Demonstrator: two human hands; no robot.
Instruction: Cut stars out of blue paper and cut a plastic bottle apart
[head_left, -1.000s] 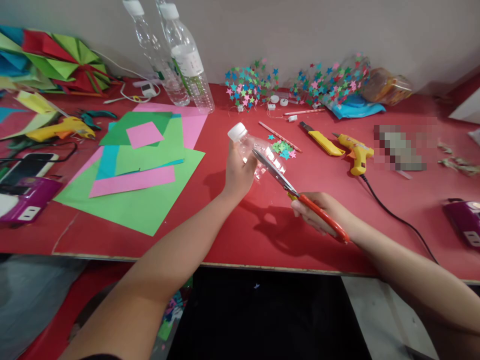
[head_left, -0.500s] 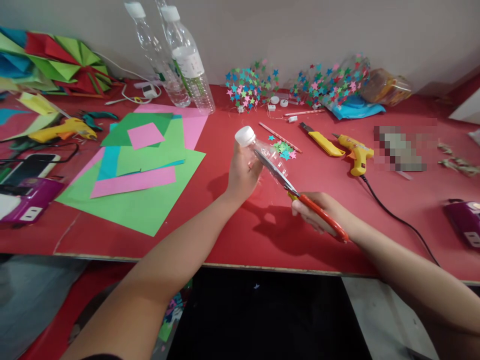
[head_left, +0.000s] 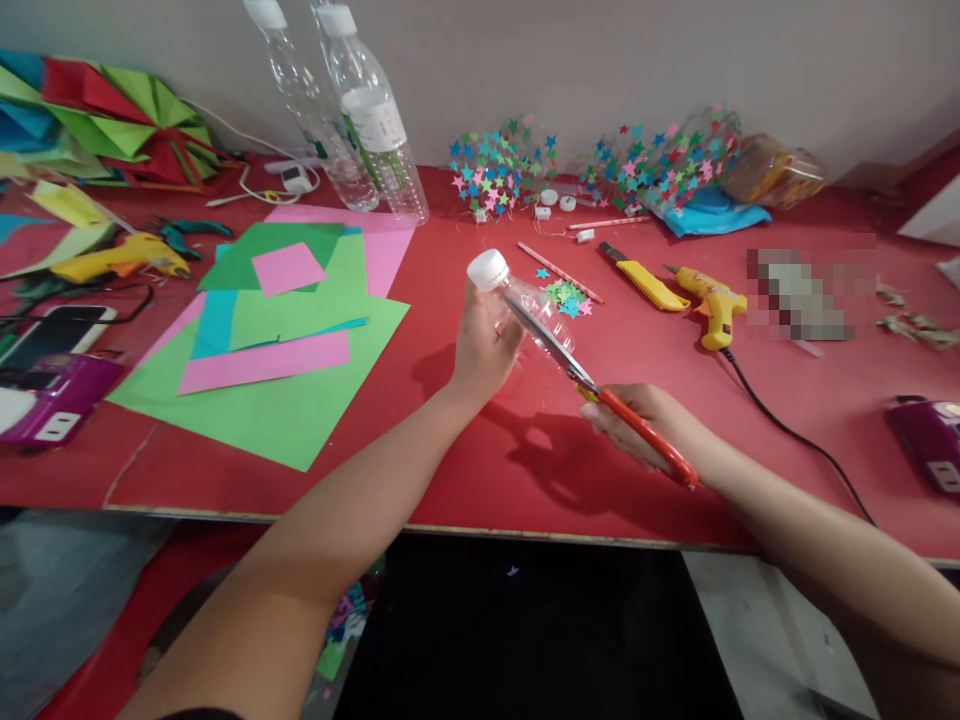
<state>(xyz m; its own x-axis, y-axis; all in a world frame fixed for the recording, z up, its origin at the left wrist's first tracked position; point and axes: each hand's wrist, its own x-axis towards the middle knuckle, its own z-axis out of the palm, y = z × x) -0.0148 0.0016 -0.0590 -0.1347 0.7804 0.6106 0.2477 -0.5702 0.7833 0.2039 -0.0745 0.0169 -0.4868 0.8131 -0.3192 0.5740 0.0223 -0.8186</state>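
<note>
My left hand [head_left: 484, 345] is closed around a clear plastic bottle top [head_left: 536, 305] that has a white screw cap [head_left: 487, 270]. My right hand [head_left: 637, 425] grips a pair of scissors [head_left: 551, 345] by the red handle. The blades lie across the clear plastic and point toward my left hand; whether they touch its cut edge I cannot tell. Behind the bottle top lies a small heap of paper stars [head_left: 570, 298], next to a patterned straw [head_left: 559, 272].
Coloured paper sheets [head_left: 300, 420] lie to the left. Water bottles [head_left: 382, 130] stand at the wall near star-covered clear shapes [head_left: 495, 175]. On the right are a yellow cutter [head_left: 649, 283] and a glue gun [head_left: 716, 305] with its cord; another glue gun [head_left: 120, 260] is far left.
Both hands keep nearly the same position with the bottle top and scissors. The view has shifted very slightly.
</note>
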